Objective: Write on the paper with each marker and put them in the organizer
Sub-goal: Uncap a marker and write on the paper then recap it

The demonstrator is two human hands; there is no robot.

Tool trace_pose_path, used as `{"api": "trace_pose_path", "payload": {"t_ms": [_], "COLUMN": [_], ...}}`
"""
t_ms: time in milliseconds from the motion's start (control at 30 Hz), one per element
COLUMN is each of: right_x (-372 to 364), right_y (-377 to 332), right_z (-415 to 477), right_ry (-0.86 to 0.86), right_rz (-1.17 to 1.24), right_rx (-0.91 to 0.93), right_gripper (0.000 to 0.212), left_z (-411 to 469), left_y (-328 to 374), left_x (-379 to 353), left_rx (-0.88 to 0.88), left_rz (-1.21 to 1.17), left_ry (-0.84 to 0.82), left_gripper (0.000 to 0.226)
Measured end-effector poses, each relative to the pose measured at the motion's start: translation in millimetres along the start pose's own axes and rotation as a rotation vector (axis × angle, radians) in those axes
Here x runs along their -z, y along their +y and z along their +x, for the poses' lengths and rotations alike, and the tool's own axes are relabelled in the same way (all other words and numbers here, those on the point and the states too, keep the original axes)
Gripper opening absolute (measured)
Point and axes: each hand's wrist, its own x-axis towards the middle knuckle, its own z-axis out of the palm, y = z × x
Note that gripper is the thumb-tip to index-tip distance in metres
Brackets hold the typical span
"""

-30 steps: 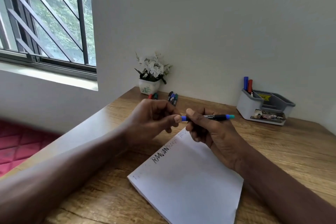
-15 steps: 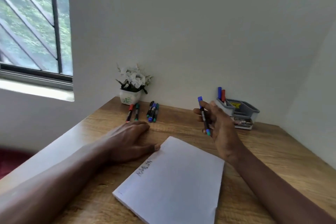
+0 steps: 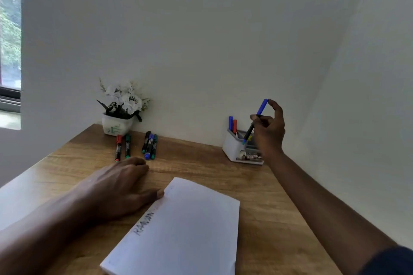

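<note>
The wooden tabletop (image 3: pixel 201 163) carries a white paper pad (image 3: pixel 190 230), nearer the person and left of the organizer (image 3: pixel 232 148), with dark lettering along its left edge. The left hand (image 3: pixel 118 187) lies flat on the wood well left of the organizer, fingers straight and close together, thumb tip touching the pad's corner. The right hand (image 3: pixel 269 131) hovers just above the organizer, its fingers pinching a blue-capped marker (image 3: pixel 261 108) (tilted, teal end down over the organizer). A potted white flower (image 3: pixel 116 126) stands far left of the organizer. Five markers (image 3: pixel 150 145) lie left of the organizer; a blue marker (image 3: pixel 230 123) and a red marker (image 3: pixel 234 125) stand inside it.
</note>
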Motion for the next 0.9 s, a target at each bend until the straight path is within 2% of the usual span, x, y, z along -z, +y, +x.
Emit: {"api": "trace_pose_path", "payload": {"t_ms": [167, 367, 500, 600, 700, 767, 833, 900], "right_x": [-20, -37, -37, -38, -39, -38, -35, -36], "right_y": [0, 32, 56, 67, 74, 71, 59, 43], "right_z": [42, 51, 48, 43, 41, 39, 33, 20], "right_ry": [-0.029, -0.183, -0.267, -0.409, -0.505, -0.506, -0.376, -0.265], "right_rz": [-0.134, -0.402, -0.504, -0.609, -0.702, -0.798, -0.857, -0.759], "right_rx": [0.164, 0.243, 0.177, 0.156, 0.129, 0.122, 0.349, 0.679], "right_gripper": [0.066, 0.069, 0.069, 0.059, 0.065, 0.064, 0.058, 0.048], "left_z": [0, 5, 7, 8, 8, 7, 6, 5], "left_y": [0, -7, -7, -8, -8, -6, -2, -1], "left_x": [1, -1, -1, -1, -1, 0, 2, 3], "left_rx": [-0.001, 0.003, 0.004, 0.011, 0.016, 0.020, 0.030, 0.037], "left_rz": [-0.010, -0.040, -0.046, -0.049, -0.052, -0.051, -0.045, -0.043], "left_ry": [-0.004, -0.015, -0.011, -0.018, -0.018, -0.020, -0.031, -0.045], "left_gripper": [0.124, 0.136, 0.135, 0.135, 0.122, 0.111, 0.103, 0.099]}}
